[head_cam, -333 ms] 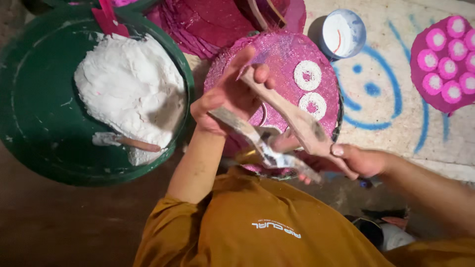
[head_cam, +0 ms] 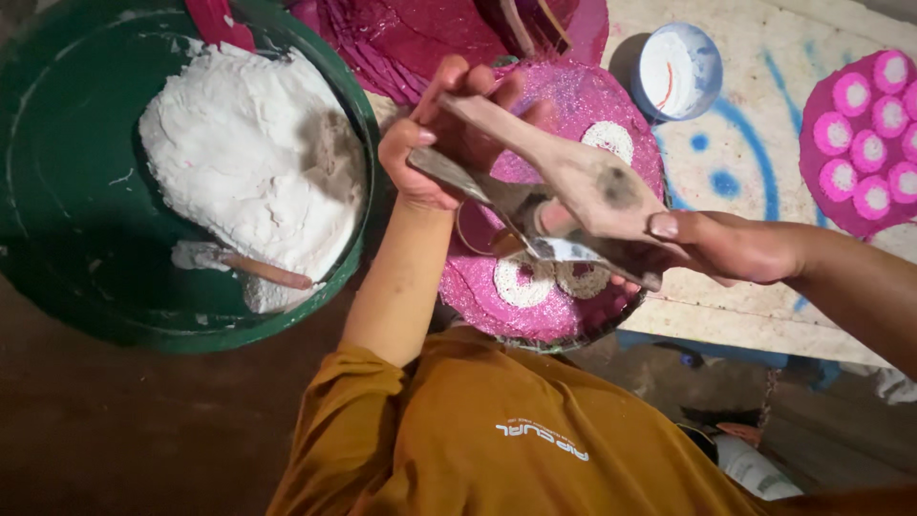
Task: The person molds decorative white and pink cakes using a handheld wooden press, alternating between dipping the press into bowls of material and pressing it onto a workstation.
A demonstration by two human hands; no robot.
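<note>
My left hand (head_cam: 444, 134) is closed around the narrow end of a flat wooden paddle (head_cam: 583, 182) that slants down to the right. My right hand (head_cam: 731, 247) grips one end of a long metal blade (head_cam: 497, 201), its thumb resting against the paddle's wide end. The blade runs under the paddle, and its far tip lies by my left thumb. Both tools hover over a round pink glittery plate (head_cam: 573, 96) carrying white discs (head_cam: 521, 284).
A green basin (head_cam: 57, 220) at left holds a mound of white paste (head_cam: 248, 153) with a wooden-handled tool (head_cam: 267, 272) stuck in it. A small white bowl (head_cam: 678, 72) and a pink tray of white-centred rounds (head_cam: 864, 143) sit on a painted board at right.
Both hands and the crossed tools have shifted slightly upward in view. The grips look unchanged.
</note>
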